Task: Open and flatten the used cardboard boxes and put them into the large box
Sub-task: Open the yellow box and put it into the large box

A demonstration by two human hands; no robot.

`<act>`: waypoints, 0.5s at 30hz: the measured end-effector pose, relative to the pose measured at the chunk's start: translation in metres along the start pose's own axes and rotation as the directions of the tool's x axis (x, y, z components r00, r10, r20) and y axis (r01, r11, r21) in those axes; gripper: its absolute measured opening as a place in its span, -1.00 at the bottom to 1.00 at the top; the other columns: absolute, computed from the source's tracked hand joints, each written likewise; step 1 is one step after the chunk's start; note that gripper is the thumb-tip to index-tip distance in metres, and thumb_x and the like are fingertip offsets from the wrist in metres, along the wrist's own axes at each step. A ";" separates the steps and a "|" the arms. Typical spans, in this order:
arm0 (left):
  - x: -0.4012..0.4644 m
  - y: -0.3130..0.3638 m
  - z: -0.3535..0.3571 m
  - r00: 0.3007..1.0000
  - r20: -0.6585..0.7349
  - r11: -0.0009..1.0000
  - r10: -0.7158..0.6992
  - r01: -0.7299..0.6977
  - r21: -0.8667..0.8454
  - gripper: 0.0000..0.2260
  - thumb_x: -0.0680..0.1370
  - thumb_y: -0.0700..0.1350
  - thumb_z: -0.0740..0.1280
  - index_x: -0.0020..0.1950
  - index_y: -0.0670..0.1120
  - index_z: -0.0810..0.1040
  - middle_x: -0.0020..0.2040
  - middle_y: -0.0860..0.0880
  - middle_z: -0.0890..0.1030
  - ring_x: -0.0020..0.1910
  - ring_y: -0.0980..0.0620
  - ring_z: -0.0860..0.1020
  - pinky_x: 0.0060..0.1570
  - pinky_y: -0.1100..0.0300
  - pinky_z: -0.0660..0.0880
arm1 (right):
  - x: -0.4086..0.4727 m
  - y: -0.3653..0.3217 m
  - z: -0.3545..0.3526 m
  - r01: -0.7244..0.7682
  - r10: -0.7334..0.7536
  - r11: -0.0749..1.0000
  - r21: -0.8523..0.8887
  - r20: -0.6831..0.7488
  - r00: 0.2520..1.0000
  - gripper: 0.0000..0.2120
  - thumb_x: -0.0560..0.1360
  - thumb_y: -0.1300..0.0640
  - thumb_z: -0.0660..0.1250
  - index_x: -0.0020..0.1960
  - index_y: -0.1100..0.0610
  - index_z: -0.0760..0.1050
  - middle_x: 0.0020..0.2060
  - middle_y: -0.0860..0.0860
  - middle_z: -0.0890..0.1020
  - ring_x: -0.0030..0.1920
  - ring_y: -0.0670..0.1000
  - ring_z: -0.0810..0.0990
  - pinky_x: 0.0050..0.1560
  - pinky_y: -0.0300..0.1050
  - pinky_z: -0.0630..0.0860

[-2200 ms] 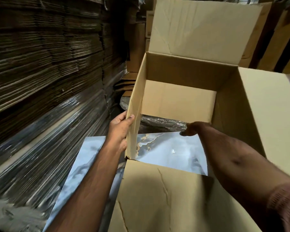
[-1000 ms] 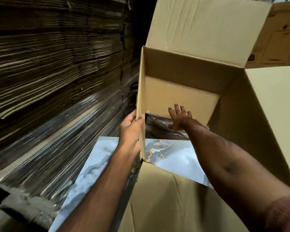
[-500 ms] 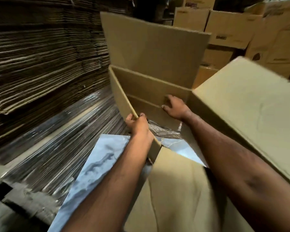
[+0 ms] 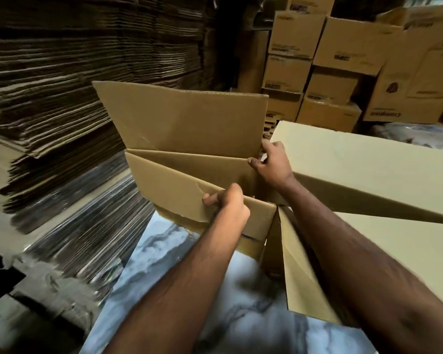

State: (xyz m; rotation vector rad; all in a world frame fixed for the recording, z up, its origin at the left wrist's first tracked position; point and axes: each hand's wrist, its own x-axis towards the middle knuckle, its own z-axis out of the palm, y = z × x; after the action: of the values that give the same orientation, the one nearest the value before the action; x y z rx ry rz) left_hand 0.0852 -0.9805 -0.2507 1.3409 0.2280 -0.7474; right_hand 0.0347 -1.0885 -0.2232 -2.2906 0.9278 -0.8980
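A plain brown cardboard box (image 4: 184, 129), open at both ends, is squeezed almost flat in front of me, its far flap standing up. My left hand (image 4: 226, 203) grips the top edge of the near wall, fingers curled over it. At the far right corner my right hand (image 4: 273, 166) pinches the edge where the far wall meets the right side. The right wall and its flap (image 4: 368, 162) spread out pale to the right, over my right forearm. Which of the boxes here is the large one I cannot tell.
A tall stack of flattened cardboard (image 4: 62, 98) fills the left, with plastic-wrapped sheets (image 4: 82, 226) below it. Printed closed cartons (image 4: 343, 60) are piled at the back right. A marble-patterned floor tile (image 4: 215, 302) lies under my arms.
The box has collapsed from an open square to a narrow wedge. My right hand came out from inside to the far right corner; my left hand shifted along the near wall.
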 end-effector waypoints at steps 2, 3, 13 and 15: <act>0.006 -0.010 -0.015 0.998 -0.034 0.998 0.054 -0.054 -0.010 -0.35 0.51 -0.01 0.41 0.50 -0.03 0.17 0.40 -0.11 0.32 0.34 -0.14 0.37 0.32 0.08 0.33 | -0.006 0.000 0.001 -0.005 0.005 1.000 -0.013 0.013 1.000 -0.73 0.58 0.17 0.33 0.27 0.11 0.49 0.15 0.07 0.53 0.14 0.07 0.52 0.25 0.02 0.50; 0.011 -0.015 -0.024 0.996 -0.028 0.996 0.085 -0.084 0.017 -0.37 0.49 0.14 0.41 0.46 0.02 0.22 0.35 -0.09 0.35 0.29 -0.13 0.40 0.29 0.07 0.36 | -0.010 0.001 0.002 0.005 -0.005 1.000 -0.004 0.039 0.999 -0.77 0.58 0.21 0.30 0.23 0.12 0.49 0.12 0.07 0.58 0.12 0.09 0.54 0.23 0.10 0.52; 0.069 -0.055 -0.153 0.973 0.194 0.986 -0.125 0.144 -0.088 -0.68 0.55 0.09 0.40 0.18 -0.04 0.43 -0.08 -0.05 0.60 -0.03 -0.09 0.57 0.03 -0.07 0.51 | -0.066 -0.009 0.019 -0.078 0.081 0.981 0.179 -0.007 0.997 -0.78 0.63 0.13 0.25 0.26 0.13 0.49 0.17 -0.01 0.62 0.14 0.00 0.55 0.15 -0.14 0.45; 0.082 -0.064 -0.171 0.959 0.242 0.988 -0.150 0.156 -0.005 -0.64 0.55 0.14 0.37 0.21 -0.06 0.47 0.04 -0.02 0.61 0.08 -0.03 0.56 0.15 -0.02 0.50 | -0.075 -0.004 0.025 -0.097 0.099 0.989 0.112 -0.012 0.995 -0.79 0.63 0.14 0.25 0.24 0.15 0.49 0.16 0.04 0.63 0.14 0.05 0.56 0.13 -0.11 0.46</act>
State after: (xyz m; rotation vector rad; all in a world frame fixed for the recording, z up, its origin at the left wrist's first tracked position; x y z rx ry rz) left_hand 0.1530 -0.8524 -0.3894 1.2058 0.1478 -1.0270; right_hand 0.0128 -1.0254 -0.2657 -2.1277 0.9638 -0.9057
